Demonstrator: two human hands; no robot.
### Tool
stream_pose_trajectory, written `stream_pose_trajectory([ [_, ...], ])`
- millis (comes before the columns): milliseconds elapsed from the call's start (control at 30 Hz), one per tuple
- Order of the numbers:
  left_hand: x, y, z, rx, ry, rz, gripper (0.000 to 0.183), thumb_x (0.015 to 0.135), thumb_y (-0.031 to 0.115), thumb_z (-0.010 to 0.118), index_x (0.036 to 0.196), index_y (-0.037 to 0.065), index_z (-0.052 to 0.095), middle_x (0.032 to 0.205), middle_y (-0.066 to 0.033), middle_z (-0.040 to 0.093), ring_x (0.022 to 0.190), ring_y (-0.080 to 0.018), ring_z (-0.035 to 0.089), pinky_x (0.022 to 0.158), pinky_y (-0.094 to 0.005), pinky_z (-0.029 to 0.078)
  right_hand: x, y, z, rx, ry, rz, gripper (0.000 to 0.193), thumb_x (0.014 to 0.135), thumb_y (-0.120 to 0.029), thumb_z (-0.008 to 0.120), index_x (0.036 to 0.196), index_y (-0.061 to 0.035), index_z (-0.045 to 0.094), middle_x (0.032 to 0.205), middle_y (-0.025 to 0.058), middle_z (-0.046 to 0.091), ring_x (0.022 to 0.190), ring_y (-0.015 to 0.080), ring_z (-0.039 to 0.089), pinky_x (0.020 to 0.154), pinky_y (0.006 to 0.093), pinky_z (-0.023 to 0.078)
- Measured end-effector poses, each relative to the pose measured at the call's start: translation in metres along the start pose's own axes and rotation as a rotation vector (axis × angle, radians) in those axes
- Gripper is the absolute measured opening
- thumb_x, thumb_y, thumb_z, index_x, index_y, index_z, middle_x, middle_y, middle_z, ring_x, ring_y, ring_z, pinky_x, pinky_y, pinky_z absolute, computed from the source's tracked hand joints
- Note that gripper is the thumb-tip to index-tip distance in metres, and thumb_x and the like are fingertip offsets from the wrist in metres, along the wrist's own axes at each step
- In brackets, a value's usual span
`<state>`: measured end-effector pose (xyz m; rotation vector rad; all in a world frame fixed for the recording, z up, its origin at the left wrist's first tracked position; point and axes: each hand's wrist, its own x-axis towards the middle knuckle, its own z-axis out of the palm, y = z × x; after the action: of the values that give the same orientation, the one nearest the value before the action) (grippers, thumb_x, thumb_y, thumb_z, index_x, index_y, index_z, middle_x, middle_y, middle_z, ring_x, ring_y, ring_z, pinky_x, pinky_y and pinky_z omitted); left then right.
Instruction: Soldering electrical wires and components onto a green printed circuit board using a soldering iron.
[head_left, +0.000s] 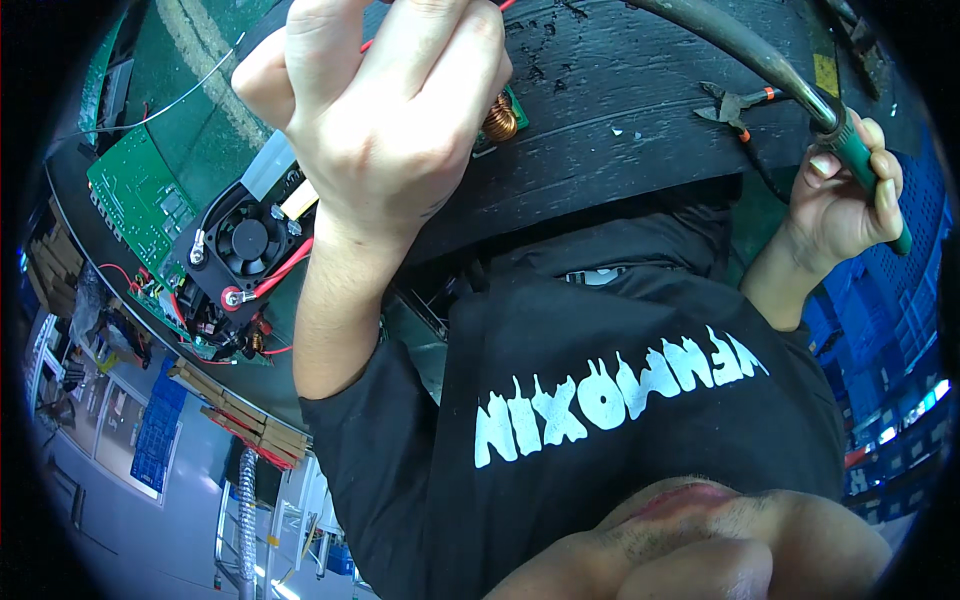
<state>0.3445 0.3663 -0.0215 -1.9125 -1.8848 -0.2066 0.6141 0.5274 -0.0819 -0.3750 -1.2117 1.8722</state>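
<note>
My left hand [395,115] is raised over the dark workbench with its fingers curled closed. Its fingertips lie beyond the top edge, so what they grip is hidden. A red wire [507,4] runs behind these fingers. Beside the wrist, a copper coil [501,121] sits on a small green board. My right hand [845,190] is wrapped round the green handle [856,153] of a tool with a thick, dark metal shaft [745,50]. That shaft reaches up and left out of the picture, and the tool's tip does not show.
Cutting pliers [738,108] lie on the black, scuffed workbench [600,165]. At left are a green circuit board [140,190], a black fan [249,243] with red leads, and a thin silvery wire [190,92]. Blue crates [890,310] stand at right.
</note>
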Motion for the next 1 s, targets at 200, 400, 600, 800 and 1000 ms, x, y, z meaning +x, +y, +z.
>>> stream_pose_trajectory([
  [200,-0.003,-0.005,0.002,-0.328,0.006,-0.105,0.028,0.058,0.005,0.071,0.084,0.002,0.062,0.094,-0.0052,0.067,0.081,-0.0174,0.054,0.075,-0.0286,0.035,0.001,0.001,0.001,0.006,-0.002,-0.009,0.035,0.085,-0.023,0.041,0.1,-0.0005,0.063,0.105,0.0265,0.059,0.069,0.0305,0.067,0.049,0.0301,0.056],
  [400,-0.005,-0.021,-0.002,-0.642,0.009,-0.201,0.039,0.062,0.003,0.073,0.098,0.002,0.06,0.098,-0.006,0.065,0.086,-0.0174,0.055,0.074,-0.0285,0.039,0.0,-0.007,-0.003,-0.021,0.012,0.084,0.033,0.081,-0.024,0.047,0.097,-0.0022,0.066,0.109,0.0267,0.056,0.071,0.0273,0.066,0.063,0.0292,0.055],
  [600,-0.01,-0.044,-0.006,-0.955,0.009,-0.283,0.049,0.066,0.001,0.074,0.113,0.002,0.059,0.103,-0.0067,0.063,0.091,-0.0173,0.057,0.073,-0.0283,0.044,-0.002,-0.006,-0.002,-0.001,0.038,0.068,0.033,0.081,-0.024,0.048,0.097,-0.0023,0.065,0.11,0.0257,0.056,0.07,0.0268,0.064,0.061,0.0293,0.054],
  [800,-0.042,-0.068,-0.01,-1.174,-0.198,-0.49,0.021,0.073,-0.005,0.067,0.094,-0.004,0.065,0.087,-0.0087,0.067,0.077,-0.0118,0.061,0.066,-0.0213,0.044,-0.003,-0.006,-0.004,0.008,0.056,0.065,0.032,0.082,-0.024,0.048,0.098,-0.0022,0.065,0.109,0.0246,0.055,0.069,0.0257,0.062,0.059,0.03,0.052],
  [1000,-0.027,-0.035,0.008,-1.353,0.048,-0.793,0.015,0.071,-0.003,0.071,0.085,-0.001,0.067,0.081,-0.0083,0.067,0.072,-0.0149,0.064,0.066,-0.0257,0.049,-0.002,-0.006,-0.005,0.01,0.051,0.06,0.031,0.082,-0.024,0.049,0.097,-0.0016,0.065,0.108,0.0239,0.056,0.069,0.0249,0.061,0.059,0.0284,0.051],
])
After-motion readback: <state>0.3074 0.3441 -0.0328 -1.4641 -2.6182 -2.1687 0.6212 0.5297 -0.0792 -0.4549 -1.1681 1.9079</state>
